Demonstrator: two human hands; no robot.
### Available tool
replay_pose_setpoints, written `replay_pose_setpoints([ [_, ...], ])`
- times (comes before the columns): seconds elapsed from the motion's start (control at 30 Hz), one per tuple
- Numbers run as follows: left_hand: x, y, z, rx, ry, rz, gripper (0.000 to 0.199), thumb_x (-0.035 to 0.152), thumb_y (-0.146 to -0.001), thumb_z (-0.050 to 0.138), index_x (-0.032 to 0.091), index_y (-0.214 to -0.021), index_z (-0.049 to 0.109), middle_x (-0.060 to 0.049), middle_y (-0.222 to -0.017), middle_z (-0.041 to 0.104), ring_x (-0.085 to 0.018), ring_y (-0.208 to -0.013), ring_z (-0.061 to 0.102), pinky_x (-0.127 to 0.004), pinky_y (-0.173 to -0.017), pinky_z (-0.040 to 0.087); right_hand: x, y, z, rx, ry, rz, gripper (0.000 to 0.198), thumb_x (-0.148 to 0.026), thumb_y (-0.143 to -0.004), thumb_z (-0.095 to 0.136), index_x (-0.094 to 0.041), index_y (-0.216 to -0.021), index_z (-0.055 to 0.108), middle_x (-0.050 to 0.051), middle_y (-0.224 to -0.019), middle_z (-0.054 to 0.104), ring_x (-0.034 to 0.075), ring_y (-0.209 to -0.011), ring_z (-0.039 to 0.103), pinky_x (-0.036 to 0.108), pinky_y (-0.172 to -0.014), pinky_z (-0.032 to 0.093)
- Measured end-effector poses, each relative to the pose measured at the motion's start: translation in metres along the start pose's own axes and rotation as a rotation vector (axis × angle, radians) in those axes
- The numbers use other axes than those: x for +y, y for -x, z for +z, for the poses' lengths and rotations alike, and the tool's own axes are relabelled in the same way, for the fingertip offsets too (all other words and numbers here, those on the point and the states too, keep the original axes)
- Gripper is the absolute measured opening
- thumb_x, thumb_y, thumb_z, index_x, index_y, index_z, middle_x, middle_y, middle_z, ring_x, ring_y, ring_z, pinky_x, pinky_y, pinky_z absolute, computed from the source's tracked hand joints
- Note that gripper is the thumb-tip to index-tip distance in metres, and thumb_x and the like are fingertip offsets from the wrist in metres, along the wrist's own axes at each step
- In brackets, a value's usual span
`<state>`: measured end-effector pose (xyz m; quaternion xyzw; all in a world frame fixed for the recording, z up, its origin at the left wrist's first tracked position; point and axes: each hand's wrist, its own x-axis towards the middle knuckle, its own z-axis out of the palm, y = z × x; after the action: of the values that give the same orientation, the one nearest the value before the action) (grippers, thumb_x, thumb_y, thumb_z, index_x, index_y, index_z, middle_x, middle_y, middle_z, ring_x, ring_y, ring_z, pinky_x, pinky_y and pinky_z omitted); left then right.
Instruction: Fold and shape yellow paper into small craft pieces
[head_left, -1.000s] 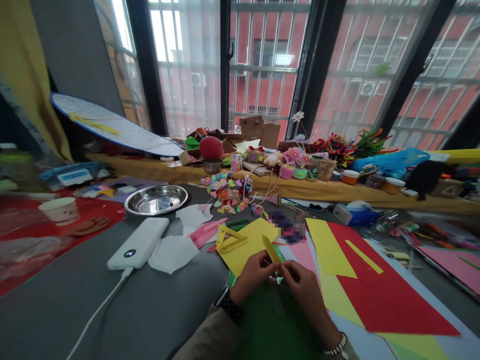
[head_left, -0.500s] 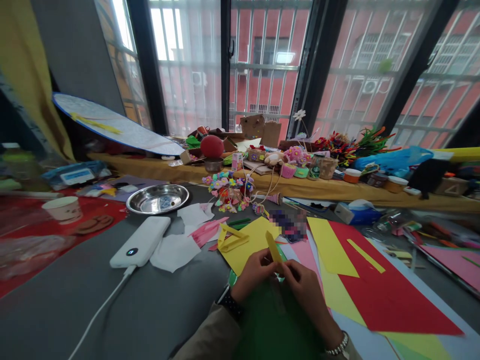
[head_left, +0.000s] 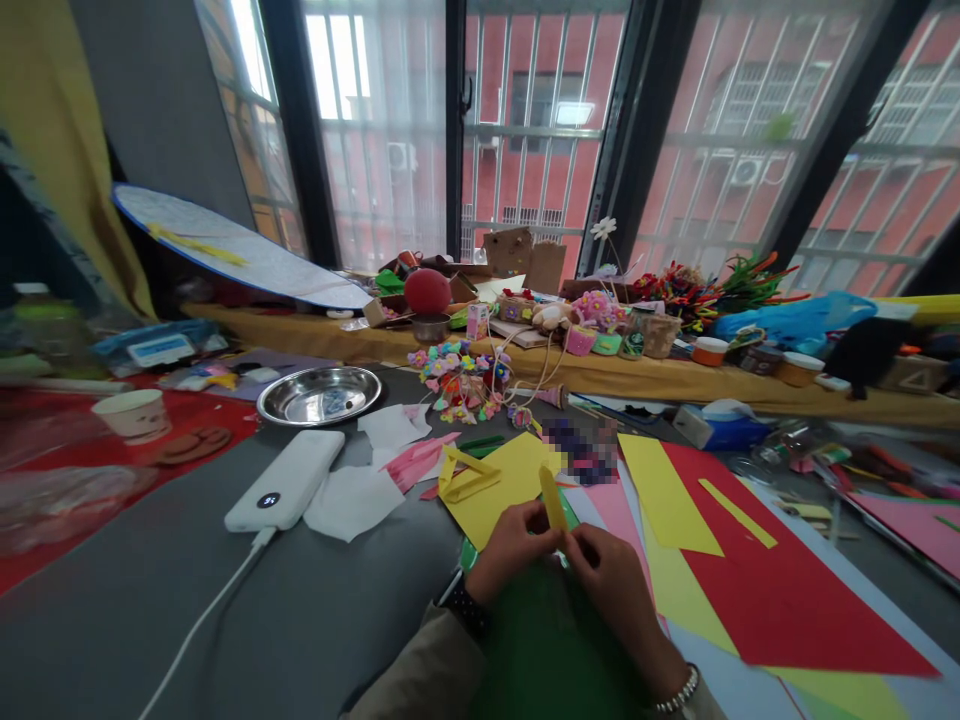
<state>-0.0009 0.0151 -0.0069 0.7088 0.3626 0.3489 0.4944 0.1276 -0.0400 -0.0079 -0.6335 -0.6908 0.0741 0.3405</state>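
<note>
Between both hands a narrow yellow paper strip stands upright, its lower end pinched by the fingertips. My left hand grips it from the left, with a dark watch at the wrist. My right hand pinches it low from the right, a beaded bracelet on that wrist. Part of the strip is hidden behind the fingers. Just beyond lies a yellow paper sheet with a folded yellow paper piece on it. Below the hands is a dark green surface.
Red paper and a yellow sheet lie to the right. On the left are a white power bank with its cable, a steel plate and a paper cup. Small colourful flowers sit farther back, below the cluttered window ledge.
The view has shifted slightly, so the scene sits a little farther right. Both hands keep hold of the yellow strip, which has turned slightly.
</note>
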Motion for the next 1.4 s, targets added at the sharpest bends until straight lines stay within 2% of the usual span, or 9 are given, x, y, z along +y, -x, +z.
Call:
replay_pose_setpoints([
  [0.2, 0.006, 0.003, 0.0, -0.041, -0.045, 0.049, 0.018, 0.023, -0.065, 0.047, 0.009, -0.071, 0.057, -0.001, -0.064, 0.054, -0.012, -0.061, 0.046, -0.02, -0.055, 0.035, 0.0, -0.002, -0.005, 0.045, -0.068, 0.046, 0.039, -0.042, -0.079, 0.03, -0.018, -0.051, 0.041, -0.002, -0.046, 0.044, 0.011, -0.044, 0.041, 0.021, -0.044, 0.027],
  [0.53, 0.011, 0.006, 0.002, -0.084, -0.214, 0.146, 0.021, 0.025, -0.071, 0.04, 0.011, -0.065, 0.054, 0.003, -0.056, 0.043, -0.008, -0.055, 0.037, -0.017, -0.049, 0.028, -0.003, -0.002, -0.008, 0.029, -0.263, 0.089, 0.03, -0.043, -0.076, 0.034, -0.018, -0.064, 0.044, -0.003, -0.051, 0.045, 0.011, -0.046, 0.044, 0.02, -0.044, 0.031],
  [0.7, 0.012, 0.009, 0.002, -0.14, -0.257, 0.168, 0.015, 0.02, -0.069, 0.042, 0.012, -0.06, 0.05, 0.005, -0.053, 0.036, -0.007, -0.052, 0.033, -0.017, -0.046, 0.025, -0.004, -0.002, -0.008, 0.072, -0.258, 0.111, 0.028, -0.041, -0.076, 0.036, -0.018, -0.061, 0.044, -0.004, -0.05, 0.043, 0.011, -0.046, 0.043, 0.02, -0.044, 0.03],
  [1.0, 0.015, 0.009, 0.002, -0.18, -0.273, 0.195, 0.033, 0.037, -0.076, 0.037, 0.012, -0.06, 0.05, 0.004, -0.054, 0.039, -0.007, -0.052, 0.035, -0.016, -0.046, 0.026, -0.002, -0.002, -0.009, 0.103, -0.36, 0.112, 0.025, -0.036, -0.076, 0.038, -0.017, -0.06, 0.042, -0.005, -0.05, 0.038, 0.009, -0.046, 0.038, 0.019, -0.043, 0.028],
  [1.23, 0.012, 0.009, 0.004, -0.227, -0.239, 0.216, 0.036, 0.042, -0.075, 0.038, 0.012, -0.057, 0.048, 0.004, -0.051, 0.036, -0.007, -0.051, 0.034, -0.017, -0.046, 0.025, -0.002, -0.003, -0.009, 0.125, -0.4, 0.128, 0.027, -0.038, -0.075, 0.041, -0.018, -0.057, 0.039, -0.006, -0.049, 0.032, 0.009, -0.045, 0.033, 0.019, -0.042, 0.026],
  [1.4, 0.016, 0.01, 0.004, -0.188, -0.218, 0.181, 0.038, 0.044, -0.075, 0.036, 0.013, -0.057, 0.048, 0.004, -0.052, 0.037, -0.007, -0.05, 0.033, -0.018, -0.046, 0.026, -0.003, -0.002, -0.007, 0.142, -0.382, 0.106, 0.03, -0.039, -0.074, 0.04, -0.019, -0.053, 0.035, -0.006, -0.047, 0.032, 0.009, -0.043, 0.033, 0.019, -0.041, 0.026],
])
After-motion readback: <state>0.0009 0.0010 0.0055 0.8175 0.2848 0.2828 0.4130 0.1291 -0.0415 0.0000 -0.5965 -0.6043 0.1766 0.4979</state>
